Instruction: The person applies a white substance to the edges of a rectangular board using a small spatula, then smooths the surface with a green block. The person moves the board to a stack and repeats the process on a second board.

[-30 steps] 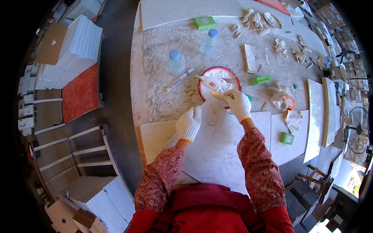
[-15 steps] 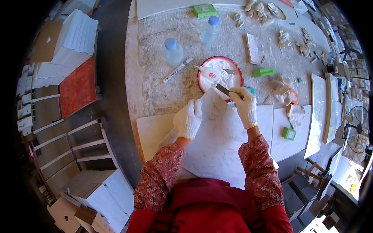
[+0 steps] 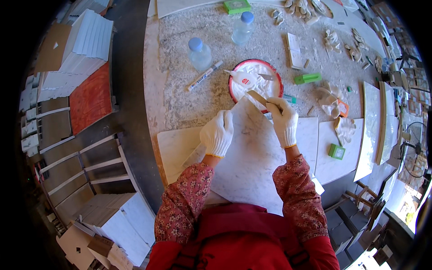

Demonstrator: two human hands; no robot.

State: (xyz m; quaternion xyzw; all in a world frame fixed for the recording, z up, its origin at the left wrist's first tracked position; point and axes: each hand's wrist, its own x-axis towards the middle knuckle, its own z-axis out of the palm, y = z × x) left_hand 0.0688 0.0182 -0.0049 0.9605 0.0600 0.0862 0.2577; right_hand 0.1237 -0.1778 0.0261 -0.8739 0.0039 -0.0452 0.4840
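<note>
A white marble tile (image 3: 245, 148), grey-veined, is turned with one corner pointing away from me. My left hand (image 3: 217, 134), in a white knit glove, grips its left edge below that corner. In my gloved right hand (image 3: 283, 119) is a flat metal scraper blade (image 3: 256, 96), pinched between thumb and fingers. Its free end lies at the tile's far corner, along the right edge. Just beyond sits a round red-rimmed tray (image 3: 280, 85) smeared with white paste. A small white squeeze bottle (image 3: 244, 80) and another metal blade (image 3: 266, 77) lie in it.
Two blue-capped bottles (image 3: 200, 55) and a paint marker (image 3: 205, 75) are left of the tray. Loose gloves (image 3: 329, 102), a green tool (image 3: 308, 78) and a green box (image 3: 336, 151) lie rightward. More marble pieces (image 3: 337, 157) rest on the dusty table. A metal rack (image 3: 85, 168) stands left.
The scraper blade has tilted, its face now catching light, and its tip has shifted slightly left onto the tile's corner. My left hand keeps its hold on the edge.
</note>
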